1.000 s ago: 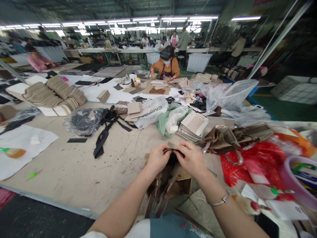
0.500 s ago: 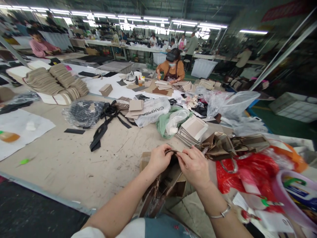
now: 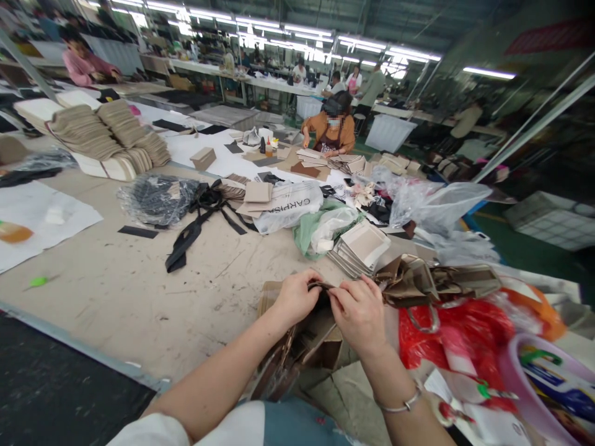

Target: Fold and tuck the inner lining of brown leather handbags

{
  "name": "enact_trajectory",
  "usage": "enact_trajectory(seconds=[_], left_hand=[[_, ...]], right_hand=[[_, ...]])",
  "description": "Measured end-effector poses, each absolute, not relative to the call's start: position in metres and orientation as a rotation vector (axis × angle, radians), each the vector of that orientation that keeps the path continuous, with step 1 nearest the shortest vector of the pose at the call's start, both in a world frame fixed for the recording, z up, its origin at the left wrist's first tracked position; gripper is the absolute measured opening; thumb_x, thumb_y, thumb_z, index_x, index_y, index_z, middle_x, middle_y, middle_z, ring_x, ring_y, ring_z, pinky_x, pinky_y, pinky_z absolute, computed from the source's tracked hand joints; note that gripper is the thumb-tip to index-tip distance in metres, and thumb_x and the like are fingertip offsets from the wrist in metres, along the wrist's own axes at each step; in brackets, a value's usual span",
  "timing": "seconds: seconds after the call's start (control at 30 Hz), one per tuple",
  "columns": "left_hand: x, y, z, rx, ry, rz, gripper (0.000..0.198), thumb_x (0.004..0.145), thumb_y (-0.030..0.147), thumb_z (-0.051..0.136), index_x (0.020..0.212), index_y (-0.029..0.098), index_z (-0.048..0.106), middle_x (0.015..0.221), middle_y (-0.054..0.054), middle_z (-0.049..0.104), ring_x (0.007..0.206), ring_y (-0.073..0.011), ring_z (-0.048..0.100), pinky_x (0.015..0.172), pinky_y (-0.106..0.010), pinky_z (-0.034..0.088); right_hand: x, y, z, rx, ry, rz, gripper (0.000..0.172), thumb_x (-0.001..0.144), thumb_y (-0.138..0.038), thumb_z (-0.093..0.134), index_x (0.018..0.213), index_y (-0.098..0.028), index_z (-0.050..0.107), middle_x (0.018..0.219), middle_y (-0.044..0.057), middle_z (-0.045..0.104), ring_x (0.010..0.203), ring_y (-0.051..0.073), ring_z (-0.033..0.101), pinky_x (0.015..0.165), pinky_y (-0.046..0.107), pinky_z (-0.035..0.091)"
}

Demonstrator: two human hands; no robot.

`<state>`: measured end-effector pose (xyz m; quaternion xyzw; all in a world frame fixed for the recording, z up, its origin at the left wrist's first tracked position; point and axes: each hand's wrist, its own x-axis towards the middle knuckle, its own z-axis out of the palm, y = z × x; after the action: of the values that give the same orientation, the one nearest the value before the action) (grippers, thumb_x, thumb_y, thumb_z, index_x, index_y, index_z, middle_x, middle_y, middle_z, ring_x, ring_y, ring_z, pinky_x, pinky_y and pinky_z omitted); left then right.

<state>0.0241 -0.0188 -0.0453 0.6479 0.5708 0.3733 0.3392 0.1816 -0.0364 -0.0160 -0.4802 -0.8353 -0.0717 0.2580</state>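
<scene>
My left hand (image 3: 297, 298) and my right hand (image 3: 360, 313) meet at the top edge of a brown bag (image 3: 310, 334). Both are closed, pinching the dark rim between thumbs and fingers a short way apart. The bag's opening faces me, and its lower part hangs near my lap, partly hidden by my left forearm. Behind it, a cardboard box (image 3: 332, 352) shows in part. Just beyond my right hand lie more brown bag pieces (image 3: 409, 279) and a stack of beige panels (image 3: 360, 244).
Right of me are a red plastic bag (image 3: 469, 328), a glue bottle (image 3: 465, 385) and a purple basin (image 3: 515, 365). Black straps (image 3: 186, 241) and a wrapped black bundle (image 3: 160, 198) lie left. Across the table sits a co-worker (image 3: 328, 127).
The view has shifted slightly, so the background sits a little lower and to the right. Both hands keep their pinch on the bag's rim, with only small finger movement.
</scene>
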Motion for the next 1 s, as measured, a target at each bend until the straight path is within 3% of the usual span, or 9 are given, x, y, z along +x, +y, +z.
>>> enact_trajectory(seconds=[0.17, 0.33, 0.47, 1.0], left_hand=[[0.026, -0.019, -0.048, 1.679, 1.511, 0.978, 0.017, 0.075, 0.013, 0.052, 0.083, 0.019, 0.065, 0.08, -0.001, 0.069, 0.075, -0.0158, 0.062, 0.072, -0.027, 0.047], [0.026, -0.02, -0.052, 1.636, 1.445, 1.051, 0.021, 0.073, 0.011, 0.053, 0.09, 0.019, 0.06, 0.086, -0.001, 0.068, 0.08, -0.0152, 0.062, 0.078, -0.027, 0.048], [0.026, -0.019, -0.05, 1.63, 1.393, 1.071, 0.023, 0.071, 0.009, 0.054, 0.091, 0.019, 0.056, 0.086, -0.001, 0.067, 0.082, -0.0148, 0.062, 0.079, -0.027, 0.049], [0.027, -0.021, -0.056, 1.556, 1.416, 1.075, 0.02, 0.072, 0.011, 0.05, 0.088, 0.019, 0.059, 0.08, 0.0, 0.067, 0.075, -0.0135, 0.062, 0.074, -0.024, 0.049]], right_hand=[[0.18, -0.037, -0.015, -1.337, -2.235, -0.145, 0.01, 0.083, -0.021, 0.057, 0.078, -0.024, 0.066, 0.082, 0.002, 0.06, 0.085, 0.018, 0.051, 0.102, 0.046, 0.027], [0.181, -0.033, -0.021, -1.315, -2.221, -0.069, 0.01, 0.082, -0.02, 0.057, 0.078, -0.023, 0.066, 0.085, 0.004, 0.059, 0.086, 0.019, 0.052, 0.1, 0.045, 0.032], [0.183, -0.03, -0.024, -1.297, -2.182, -0.08, 0.013, 0.084, -0.021, 0.055, 0.09, -0.023, 0.066, 0.091, 0.005, 0.06, 0.09, 0.02, 0.054, 0.101, 0.045, 0.033], [0.184, -0.036, -0.018, -1.221, -2.269, -0.18, 0.017, 0.084, -0.017, 0.056, 0.091, -0.026, 0.068, 0.085, 0.001, 0.065, 0.091, 0.018, 0.054, 0.105, 0.045, 0.028]])
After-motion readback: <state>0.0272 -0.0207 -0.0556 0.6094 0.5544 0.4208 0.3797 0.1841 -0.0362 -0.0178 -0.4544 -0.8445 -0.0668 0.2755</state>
